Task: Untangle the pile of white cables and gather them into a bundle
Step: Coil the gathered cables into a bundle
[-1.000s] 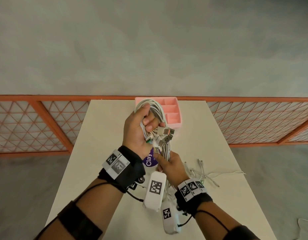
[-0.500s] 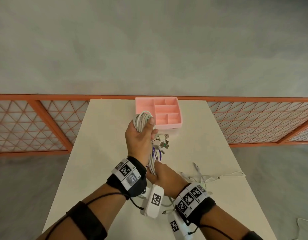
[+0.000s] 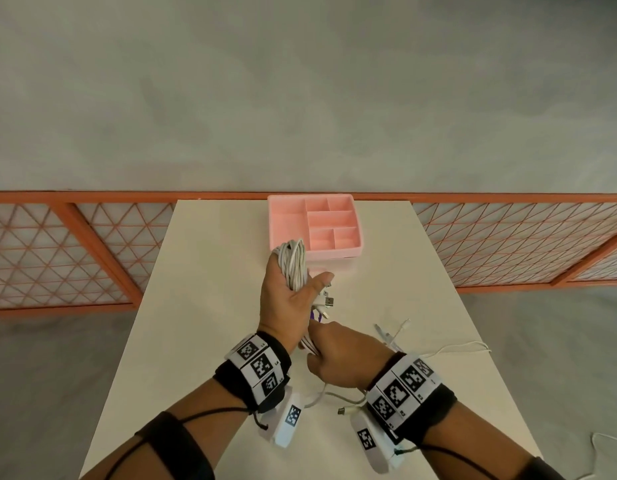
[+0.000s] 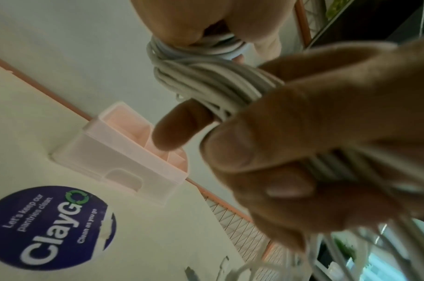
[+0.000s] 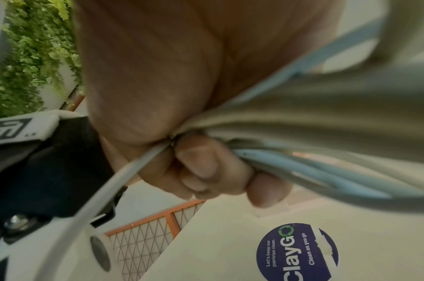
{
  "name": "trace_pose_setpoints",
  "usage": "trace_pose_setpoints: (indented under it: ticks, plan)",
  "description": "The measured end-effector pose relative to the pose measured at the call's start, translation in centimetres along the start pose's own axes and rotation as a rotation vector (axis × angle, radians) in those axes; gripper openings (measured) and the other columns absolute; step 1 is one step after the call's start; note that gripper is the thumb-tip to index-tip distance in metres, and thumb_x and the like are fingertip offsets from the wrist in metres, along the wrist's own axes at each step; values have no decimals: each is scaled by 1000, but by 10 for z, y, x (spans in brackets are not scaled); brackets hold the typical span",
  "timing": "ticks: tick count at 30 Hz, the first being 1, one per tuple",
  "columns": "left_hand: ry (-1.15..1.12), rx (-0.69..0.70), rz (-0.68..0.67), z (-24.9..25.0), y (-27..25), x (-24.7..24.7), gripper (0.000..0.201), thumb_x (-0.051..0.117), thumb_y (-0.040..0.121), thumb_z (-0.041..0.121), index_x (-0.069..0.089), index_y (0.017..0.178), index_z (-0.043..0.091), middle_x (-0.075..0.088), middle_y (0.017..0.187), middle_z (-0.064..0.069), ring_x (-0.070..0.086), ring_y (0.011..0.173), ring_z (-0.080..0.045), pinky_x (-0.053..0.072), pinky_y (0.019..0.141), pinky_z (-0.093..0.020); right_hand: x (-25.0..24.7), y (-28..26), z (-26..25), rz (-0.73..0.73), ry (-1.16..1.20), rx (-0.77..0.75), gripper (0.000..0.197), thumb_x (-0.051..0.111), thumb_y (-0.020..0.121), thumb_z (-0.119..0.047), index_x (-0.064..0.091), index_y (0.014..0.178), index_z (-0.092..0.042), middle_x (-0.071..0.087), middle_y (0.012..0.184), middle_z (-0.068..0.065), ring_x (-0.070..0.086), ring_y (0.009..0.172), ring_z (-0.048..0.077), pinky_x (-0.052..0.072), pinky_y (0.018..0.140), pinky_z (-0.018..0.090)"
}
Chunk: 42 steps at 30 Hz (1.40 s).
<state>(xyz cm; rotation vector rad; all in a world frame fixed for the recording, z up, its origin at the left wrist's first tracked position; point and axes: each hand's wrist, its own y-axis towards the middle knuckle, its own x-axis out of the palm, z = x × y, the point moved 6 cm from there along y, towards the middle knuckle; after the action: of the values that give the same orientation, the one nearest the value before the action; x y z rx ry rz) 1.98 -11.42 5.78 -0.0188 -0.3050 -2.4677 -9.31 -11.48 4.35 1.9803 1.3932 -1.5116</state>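
Note:
A bundle of white cables (image 3: 293, 263) is held above the cream table (image 3: 203, 306). My left hand (image 3: 286, 296) grips its upper loop, thumb across the strands; in the left wrist view the coil (image 4: 213, 79) passes between the fingers. Several USB plugs (image 3: 326, 301) stick out to the right below the thumb. My right hand (image 3: 338, 358) grips the lower end of the same bundle (image 5: 314, 121), fingers curled round the strands. One strand (image 5: 105, 190) runs down past the right wrist. Loose cable ends (image 3: 392, 336) lie on the table to the right.
A pink divided tray (image 3: 317, 225) stands at the table's far edge, just beyond the left hand. A round purple sticker (image 4: 47, 226) is on the table under the hands. An orange lattice railing (image 3: 75, 251) runs behind the table. A thin cable (image 3: 452, 348) trails right.
Both hands have dropped lower and nearer me with the bundle. The left hand turned so its back faces up. The right hand slid down the strands toward the bundle's lower end.

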Motion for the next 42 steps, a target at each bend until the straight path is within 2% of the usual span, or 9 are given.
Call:
trace_pose_setpoints:
  ticks: [7,12,16,19,24,27,31,35,42]
  plan:
    - [136,5,-78,-8,-3,-2,63,81,67,52,52,112,20,60,82,-4,59,73,-20,56,77,-48,-13,-3,-8,37,-103,-55,11,50,88,-18,42,88,-10,43,67,-1,48,63,24,45,59,36]
    - [283,27,-194,-25,2,-7,67,76,69,66,46,113,26,61,100,-10,61,93,-28,53,86,-48,-25,-6,-7,-55,-13,-43,27,56,82,-12,56,109,-10,63,85,8,57,69,24,51,62,37]
    - [450,148,-362,-14,-3,-4,64,57,79,74,42,97,14,50,88,-4,51,80,-22,46,72,-31,-33,-8,-3,-64,-140,-65,30,54,86,-10,57,116,-15,62,87,4,53,71,22,44,62,33]
    - [481,158,-477,-6,-2,-3,69,45,82,80,40,96,13,45,87,-3,45,77,-18,43,68,-34,-46,-9,-3,6,-190,-82,25,55,87,-14,60,112,-16,67,92,7,60,76,25,50,65,36]
    - [562,-29,-675,-2,-3,0,84,97,44,44,32,96,32,43,96,9,49,87,-8,48,73,-28,-75,-14,-5,134,-67,-126,20,64,82,-22,49,96,-26,62,78,-6,57,67,17,50,62,37]
    - [667,35,-723,-2,-9,8,76,95,52,44,34,96,29,44,94,15,50,84,3,46,69,-23,-84,-14,-7,123,-140,-133,28,64,79,-20,42,93,-29,60,75,-6,56,66,18,48,60,37]
    - [733,141,-777,-3,-10,21,43,78,77,26,42,101,23,52,92,12,58,85,-10,48,74,-25,-81,-6,-2,127,-227,-125,30,61,80,-17,40,98,-27,62,74,-1,57,66,24,47,59,37]
    - [837,70,-710,-6,0,16,37,71,77,24,39,97,22,53,89,1,61,69,-18,53,51,-33,-76,1,15,164,-249,-81,29,53,82,-12,39,104,-23,58,73,1,54,63,27,40,58,36]
    - [712,-199,-745,-27,-5,9,33,64,75,28,51,103,18,59,98,-3,61,85,-20,55,77,-44,-77,3,59,218,-162,114,51,66,80,-31,48,128,-31,49,127,-5,48,110,21,46,89,39]
